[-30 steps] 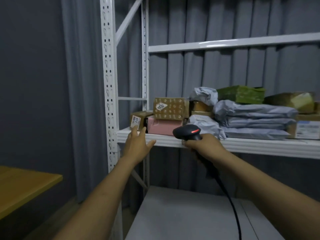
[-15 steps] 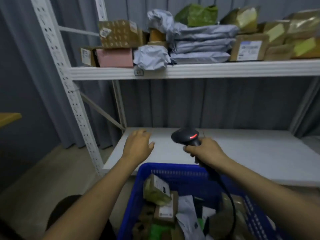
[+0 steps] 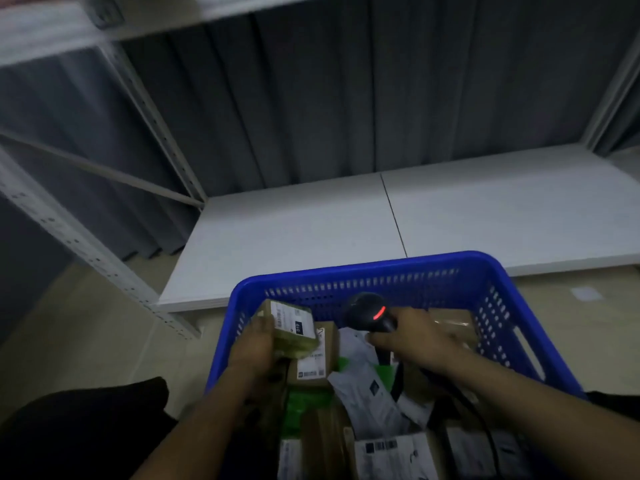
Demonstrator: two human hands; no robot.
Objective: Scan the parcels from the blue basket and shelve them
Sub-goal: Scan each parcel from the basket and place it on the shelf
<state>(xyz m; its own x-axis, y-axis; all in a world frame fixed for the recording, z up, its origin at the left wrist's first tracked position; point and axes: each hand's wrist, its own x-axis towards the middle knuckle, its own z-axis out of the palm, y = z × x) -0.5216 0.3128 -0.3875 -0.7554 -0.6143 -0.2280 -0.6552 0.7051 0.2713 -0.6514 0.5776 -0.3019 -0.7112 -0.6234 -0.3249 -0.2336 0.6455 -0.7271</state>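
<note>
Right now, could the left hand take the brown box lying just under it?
Probably not yet: the left hand grips a small labelled parcel, which partly covers the brown box. With that hand freed, the box looks within easy reach.

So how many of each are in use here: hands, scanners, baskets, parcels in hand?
hands: 2, the left hand and the right hand
scanner: 1
blue basket: 1
parcel gripped by the left hand: 1
Total: 5
</note>
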